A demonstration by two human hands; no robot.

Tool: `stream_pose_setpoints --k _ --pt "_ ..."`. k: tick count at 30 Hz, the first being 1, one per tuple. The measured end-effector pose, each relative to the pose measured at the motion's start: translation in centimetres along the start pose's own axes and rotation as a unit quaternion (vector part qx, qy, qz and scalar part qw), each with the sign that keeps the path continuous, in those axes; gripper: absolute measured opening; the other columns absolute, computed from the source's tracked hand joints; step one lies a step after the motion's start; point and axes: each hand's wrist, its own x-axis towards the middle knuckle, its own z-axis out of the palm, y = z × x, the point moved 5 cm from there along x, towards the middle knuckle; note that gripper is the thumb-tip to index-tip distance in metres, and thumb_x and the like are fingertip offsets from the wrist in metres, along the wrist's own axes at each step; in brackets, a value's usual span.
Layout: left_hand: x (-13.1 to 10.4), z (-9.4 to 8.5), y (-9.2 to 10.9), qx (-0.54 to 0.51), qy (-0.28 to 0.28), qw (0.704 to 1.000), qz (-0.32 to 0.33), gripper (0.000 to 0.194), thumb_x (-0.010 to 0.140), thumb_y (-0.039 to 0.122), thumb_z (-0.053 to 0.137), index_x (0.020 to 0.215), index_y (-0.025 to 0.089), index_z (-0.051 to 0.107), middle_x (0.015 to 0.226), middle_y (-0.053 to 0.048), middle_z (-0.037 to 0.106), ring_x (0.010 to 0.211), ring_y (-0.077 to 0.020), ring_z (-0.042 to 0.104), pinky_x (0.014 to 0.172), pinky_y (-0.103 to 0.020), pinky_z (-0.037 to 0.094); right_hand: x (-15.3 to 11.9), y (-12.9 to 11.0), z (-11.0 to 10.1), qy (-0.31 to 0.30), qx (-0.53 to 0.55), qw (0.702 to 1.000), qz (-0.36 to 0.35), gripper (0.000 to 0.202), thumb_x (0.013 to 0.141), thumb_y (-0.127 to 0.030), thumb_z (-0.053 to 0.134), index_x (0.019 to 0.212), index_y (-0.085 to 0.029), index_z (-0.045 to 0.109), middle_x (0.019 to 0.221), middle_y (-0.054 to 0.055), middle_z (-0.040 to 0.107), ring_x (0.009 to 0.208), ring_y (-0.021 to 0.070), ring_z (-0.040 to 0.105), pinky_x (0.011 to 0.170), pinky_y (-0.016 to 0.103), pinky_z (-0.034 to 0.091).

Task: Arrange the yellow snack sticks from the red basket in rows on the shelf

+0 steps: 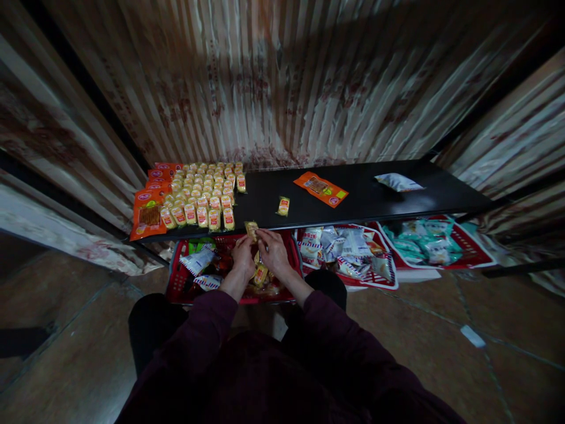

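Observation:
Over the near red basket (175, 281), a small yellow wrapped snack cake (251, 228) is held up at the shelf's front edge. The fingertips of my right hand (274, 252) close on its right side. My left hand (242, 258) grips it from the lower left, fingers bent and partly hidden. Below my hands, more yellow wrapped cakes (260, 275) lie in the basket. Rows of the same cakes (202, 217) stand packed together on the left of the black shelf (265, 182). One single cake (283, 206) sits apart near the front edge.
Orange snack packets (149, 215) line the shelf's left end; another orange packet (322, 188) and a white packet (399, 182) lie farther right. Beneath the shelf are a red basket of white packets (353, 244) and one of green packets (424, 241). Striped curtains (282, 88) hang behind.

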Motion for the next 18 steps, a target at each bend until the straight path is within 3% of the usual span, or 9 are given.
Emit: stream_pose_setpoints --k 10,18 --pt "-0.7 0.1 0.4 -0.019 0.031 0.999 -0.019 0.028 0.059 0.023 0.071 0.086 0.017 0.067 0.086 -0.003 0.070 0.080 -0.0144 0.063 0.079 -0.028 0.046 0.3 0.3 0.2 -0.003 0.077 0.995 0.058 0.034 0.087 -0.035 0.048 0.114 -0.024 0.065 0.118 0.007 0.065 0.112 0.0235 0.056 0.104 0.041 0.037" --pt "-1.3 0.5 1.3 -0.013 0.026 1.000 -0.011 0.030 0.063 0.017 0.063 0.092 0.019 0.066 0.087 -0.002 0.069 0.074 -0.0119 0.062 0.074 -0.026 0.046 0.5 0.5 0.2 0.003 0.124 0.981 0.148 0.034 0.080 -0.039 0.060 0.110 -0.025 0.066 0.102 0.006 0.070 0.092 0.0233 0.063 0.091 0.038 0.045"
